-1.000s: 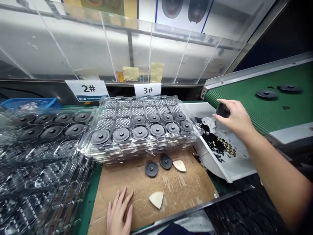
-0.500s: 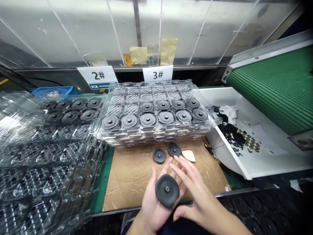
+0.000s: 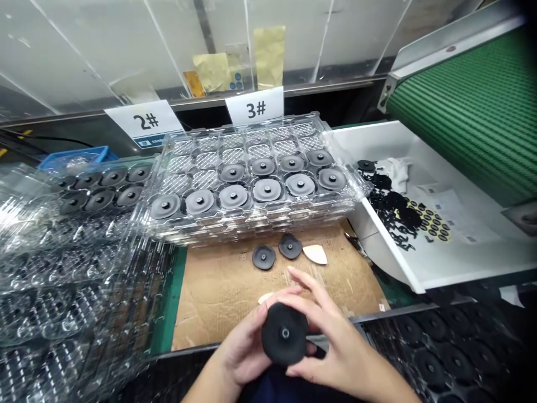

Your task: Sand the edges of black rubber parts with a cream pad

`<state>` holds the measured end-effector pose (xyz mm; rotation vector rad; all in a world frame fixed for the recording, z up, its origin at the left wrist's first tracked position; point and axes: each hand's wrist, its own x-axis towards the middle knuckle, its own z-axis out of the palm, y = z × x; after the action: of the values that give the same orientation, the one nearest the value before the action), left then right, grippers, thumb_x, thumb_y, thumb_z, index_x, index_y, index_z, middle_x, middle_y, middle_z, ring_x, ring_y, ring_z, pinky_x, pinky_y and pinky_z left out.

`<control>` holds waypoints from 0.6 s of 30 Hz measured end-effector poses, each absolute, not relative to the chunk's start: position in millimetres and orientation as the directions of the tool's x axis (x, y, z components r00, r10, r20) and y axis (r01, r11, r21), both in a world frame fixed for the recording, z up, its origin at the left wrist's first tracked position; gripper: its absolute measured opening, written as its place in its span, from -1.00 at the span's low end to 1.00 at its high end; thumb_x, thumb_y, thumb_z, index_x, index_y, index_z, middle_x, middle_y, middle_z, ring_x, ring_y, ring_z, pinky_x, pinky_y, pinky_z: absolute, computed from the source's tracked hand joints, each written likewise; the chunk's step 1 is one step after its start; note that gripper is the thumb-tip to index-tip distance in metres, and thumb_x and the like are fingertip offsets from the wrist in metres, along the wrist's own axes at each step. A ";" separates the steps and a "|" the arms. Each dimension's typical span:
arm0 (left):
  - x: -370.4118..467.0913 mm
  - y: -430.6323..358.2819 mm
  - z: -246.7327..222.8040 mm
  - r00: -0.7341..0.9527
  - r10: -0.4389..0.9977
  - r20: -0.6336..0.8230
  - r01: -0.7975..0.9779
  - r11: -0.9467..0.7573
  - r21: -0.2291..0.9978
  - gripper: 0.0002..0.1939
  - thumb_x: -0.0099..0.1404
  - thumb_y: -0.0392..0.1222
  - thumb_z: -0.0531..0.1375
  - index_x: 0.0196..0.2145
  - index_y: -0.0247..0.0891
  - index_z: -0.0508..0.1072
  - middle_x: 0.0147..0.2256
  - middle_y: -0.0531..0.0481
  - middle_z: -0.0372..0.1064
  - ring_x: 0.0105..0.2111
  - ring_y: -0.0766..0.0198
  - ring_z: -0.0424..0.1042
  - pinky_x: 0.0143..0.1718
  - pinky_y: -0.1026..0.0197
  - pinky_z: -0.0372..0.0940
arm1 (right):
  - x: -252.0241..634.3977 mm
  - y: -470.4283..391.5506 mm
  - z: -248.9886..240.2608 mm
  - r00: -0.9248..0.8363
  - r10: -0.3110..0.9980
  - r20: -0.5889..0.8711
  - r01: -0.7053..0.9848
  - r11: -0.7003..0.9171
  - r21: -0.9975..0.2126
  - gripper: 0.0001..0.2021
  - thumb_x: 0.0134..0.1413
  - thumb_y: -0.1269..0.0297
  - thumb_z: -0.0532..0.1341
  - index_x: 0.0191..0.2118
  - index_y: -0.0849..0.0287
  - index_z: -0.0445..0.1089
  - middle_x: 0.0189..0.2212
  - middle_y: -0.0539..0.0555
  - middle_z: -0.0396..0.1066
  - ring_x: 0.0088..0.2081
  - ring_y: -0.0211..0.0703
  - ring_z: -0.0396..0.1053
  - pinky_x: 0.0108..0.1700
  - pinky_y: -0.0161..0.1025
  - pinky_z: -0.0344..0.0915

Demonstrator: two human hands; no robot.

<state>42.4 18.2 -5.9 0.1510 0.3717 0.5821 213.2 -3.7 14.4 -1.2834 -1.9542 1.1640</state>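
A: Where did we have the disc [image 3: 285,336], and how were the hands set?

B: We held it off the board [image 3: 218,302], in view across the near edge, face toward us. The left hand [image 3: 243,347] was half closed, cupped along the left rim and partly behind. The right hand [image 3: 331,330] was half closed too, fingers at the upper right rim and thumb at the lower right. We could not tell how the hidden fingertips bore on the back.

A: What made for a sound hold, in our judgement?

B: We judged that light, even rim contact from both sides served best. It left the face and hub [image 3: 285,333] uncovered and kept the disc from tipping. Squeezing from one side risked a slip.

A: What did we note on the surface?

B: The board was brown and scuffed. On it lay two loose discs [image 3: 263,257], a pale wedge [image 3: 315,254] just beside the right one, and a pale piece [image 3: 265,298] partly hidden by our fingers.

A: And the room?

B: Beyond the board we had a clear tray [image 3: 174,183], six discs in its front row and four in the next. Blurred trays [image 3: 42,313] stood left; a white bin [image 3: 474,201] and a green belt [image 3: 453,101] lay right. Signs behind read 2# [image 3: 145,122] and 3# [image 3: 255,107].
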 end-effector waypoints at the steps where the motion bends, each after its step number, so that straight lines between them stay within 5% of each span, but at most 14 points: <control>1: 38.1 16.1 -8.2 0.820 0.495 -0.289 -0.434 0.865 0.250 -0.44 0.13 0.01 0.17 0.05 -0.28 0.28 -0.07 -0.26 0.40 -0.06 -0.03 0.37 -0.05 -0.03 0.20 | 217.3 -2.8 18.1 -0.482 0.874 -0.063 0.430 0.174 -0.886 -0.33 -0.15 0.11 0.31 0.14 0.01 0.12 0.26 0.11 -0.25 0.24 0.07 -0.15 0.16 -0.07 0.06; 6: 27.2 -1.2 -22.2 0.861 0.401 -0.312 -0.340 0.911 0.232 -0.31 -0.09 0.05 0.32 -0.10 -0.53 0.40 -0.22 -0.37 0.46 -0.20 0.03 0.45 -0.16 0.14 0.27 | 222.5 -5.6 16.6 -0.634 0.765 -0.114 0.311 0.116 -0.943 -0.34 -0.09 0.15 0.28 0.17 0.00 0.09 0.23 0.12 -0.10 0.22 0.00 -0.05 0.15 -0.12 0.06; 10: 22.4 -7.5 -29.9 0.779 0.510 -0.364 -0.483 0.859 0.169 -0.45 0.09 0.19 0.12 -0.08 -0.22 0.42 -0.11 -0.08 0.45 -0.11 0.17 0.41 -0.13 0.22 0.28 | 216.4 -4.4 -13.2 -0.444 0.891 -0.089 0.319 0.065 -0.946 -0.41 0.05 0.04 0.16 0.19 0.00 0.05 0.11 0.14 0.14 0.10 -0.08 0.18 0.07 -0.18 0.20; 13: 16.1 -3.8 -30.4 0.592 0.670 -0.448 -0.685 0.711 0.158 -0.59 0.16 0.14 0.06 -0.07 0.01 0.40 -0.03 0.05 0.39 -0.04 0.21 0.37 -0.04 0.25 0.22 | 203.5 -0.7 -43.6 -0.212 0.970 -0.119 0.494 0.002 -0.869 -0.63 0.22 0.21 -0.03 0.12 0.07 0.17 -0.12 0.14 0.30 -0.23 -0.20 0.40 -0.18 -0.27 0.38; 18: 2.6 0.8 -29.4 0.342 0.771 -0.537 -0.802 0.537 0.261 -0.63 0.26 -0.01 0.01 -0.05 -0.11 0.40 0.00 -0.05 0.37 0.04 0.09 0.28 0.02 0.17 0.20 | 170.9 0.3 -85.1 -0.247 0.963 -0.108 0.605 0.066 -0.793 -0.59 -0.02 0.40 0.18 0.01 0.13 0.32 -0.12 0.21 0.26 -0.11 0.08 0.30 -0.10 0.02 0.29</control>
<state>2.6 0.8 -29.4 -0.0522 0.6679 1.0236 170.9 0.3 -85.1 -1.5565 -1.8973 1.0465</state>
